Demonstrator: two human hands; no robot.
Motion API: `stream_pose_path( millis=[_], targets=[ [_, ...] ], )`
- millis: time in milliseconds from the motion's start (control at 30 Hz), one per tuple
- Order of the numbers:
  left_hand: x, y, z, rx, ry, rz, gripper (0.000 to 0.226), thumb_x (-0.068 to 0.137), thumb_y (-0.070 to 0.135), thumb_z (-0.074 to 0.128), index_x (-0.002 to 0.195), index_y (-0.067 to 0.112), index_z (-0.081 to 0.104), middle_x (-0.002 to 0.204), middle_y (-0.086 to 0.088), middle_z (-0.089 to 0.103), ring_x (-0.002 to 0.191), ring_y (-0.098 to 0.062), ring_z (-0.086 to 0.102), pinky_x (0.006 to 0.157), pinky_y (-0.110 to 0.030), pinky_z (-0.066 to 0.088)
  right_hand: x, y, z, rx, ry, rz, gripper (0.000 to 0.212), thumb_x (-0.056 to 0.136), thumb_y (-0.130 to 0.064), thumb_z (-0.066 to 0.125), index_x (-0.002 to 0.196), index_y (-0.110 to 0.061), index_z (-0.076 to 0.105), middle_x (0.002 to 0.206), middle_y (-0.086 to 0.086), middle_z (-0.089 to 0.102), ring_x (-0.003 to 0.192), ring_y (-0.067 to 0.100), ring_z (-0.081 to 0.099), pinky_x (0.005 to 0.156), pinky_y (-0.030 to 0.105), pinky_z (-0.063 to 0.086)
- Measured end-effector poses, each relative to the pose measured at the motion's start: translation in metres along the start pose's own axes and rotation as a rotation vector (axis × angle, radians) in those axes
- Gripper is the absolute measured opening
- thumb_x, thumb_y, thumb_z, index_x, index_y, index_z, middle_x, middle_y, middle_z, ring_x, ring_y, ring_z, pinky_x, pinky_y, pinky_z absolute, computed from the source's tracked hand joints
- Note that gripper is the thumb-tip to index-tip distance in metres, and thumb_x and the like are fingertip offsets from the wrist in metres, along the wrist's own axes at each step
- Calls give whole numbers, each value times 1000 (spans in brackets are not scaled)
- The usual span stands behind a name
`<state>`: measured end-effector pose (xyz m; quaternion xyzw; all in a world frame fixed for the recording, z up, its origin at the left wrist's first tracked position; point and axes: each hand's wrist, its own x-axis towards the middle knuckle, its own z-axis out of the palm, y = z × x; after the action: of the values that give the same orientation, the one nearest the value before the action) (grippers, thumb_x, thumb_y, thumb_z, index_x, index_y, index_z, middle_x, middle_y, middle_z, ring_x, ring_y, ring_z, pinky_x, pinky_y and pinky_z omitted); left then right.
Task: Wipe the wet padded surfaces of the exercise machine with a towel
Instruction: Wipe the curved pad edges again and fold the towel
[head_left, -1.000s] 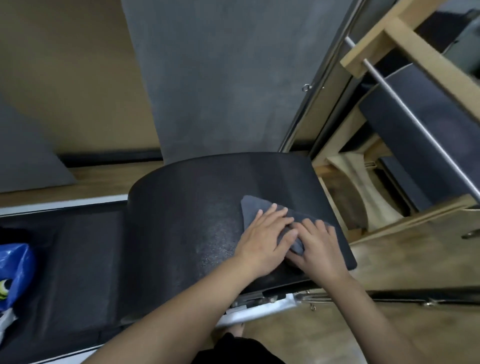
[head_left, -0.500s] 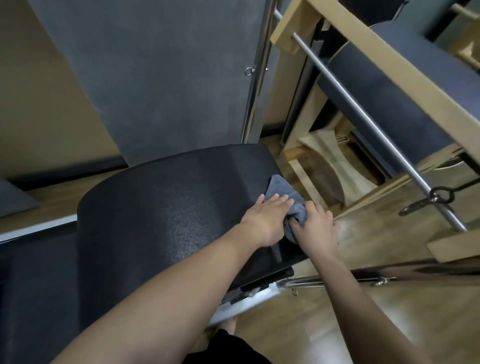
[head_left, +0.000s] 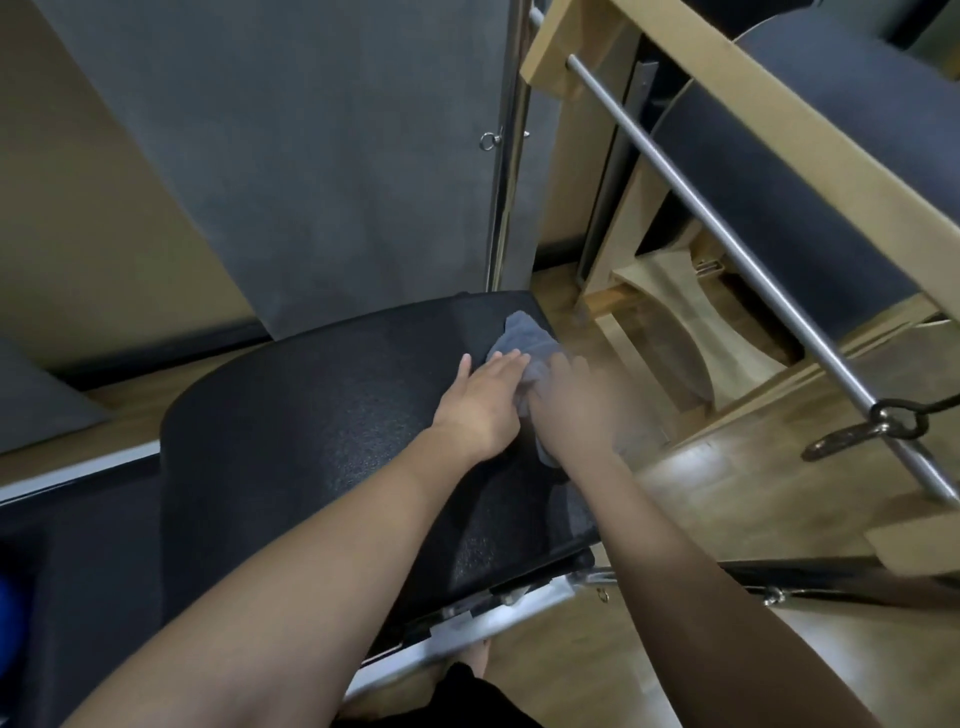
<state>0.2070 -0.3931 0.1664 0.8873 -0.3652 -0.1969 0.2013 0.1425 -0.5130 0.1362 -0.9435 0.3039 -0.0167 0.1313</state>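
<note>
Grey towel (head_left: 524, 340) bunched at far right corner of black pad (head_left: 311, 431), partly over the edge. Left hand (head_left: 483, 405) flat on pad and towel, fingers straight and close together, thumb apart, pressing down. Right hand (head_left: 576, 400) blurred, just beside the left, over towel at pad's right edge; finger state impossible to tell. Metal frame (head_left: 467, 629) under pad's near edge. Steel bar (head_left: 727, 234) and wooden frame (head_left: 753, 98) off to the right, above wood floor (head_left: 753, 509).
</note>
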Motion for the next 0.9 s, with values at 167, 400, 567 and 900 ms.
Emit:
stream_pose_path(
  millis=[167,400,567,900],
  targets=[
    [-17,-30,-16,-70,148,-50,63,92,4,41,153,13,27,160,-3,30,151,-21,16,123,-47,1,7,-43,3,-30,-20,-99,39,89,-40,51,124,-24,47,125,6,51,115,34,43,89,50,35],
    [-52,-71,-29,-124,345,-167,61,90,0,43,149,10,34,155,-6,39,149,-20,23,124,-43,2,-6,-108,2,7,-53,-239,35,88,-37,53,121,-23,50,131,7,51,118,35,41,93,53,36],
    [-96,-103,-33,-122,472,-261,57,87,3,46,144,11,40,148,-8,47,143,-24,36,122,-43,5,-37,-154,11,-41,-27,-374,35,89,-37,52,122,-24,50,125,6,53,112,34,45,89,51,37],
    [-178,-147,-14,-35,568,-307,72,86,1,54,152,13,30,164,-1,16,152,-15,6,124,-39,3,-104,-203,23,-38,-68,-660,35,90,-27,55,124,-23,53,131,8,54,119,37,44,97,54,33]
  ],
)
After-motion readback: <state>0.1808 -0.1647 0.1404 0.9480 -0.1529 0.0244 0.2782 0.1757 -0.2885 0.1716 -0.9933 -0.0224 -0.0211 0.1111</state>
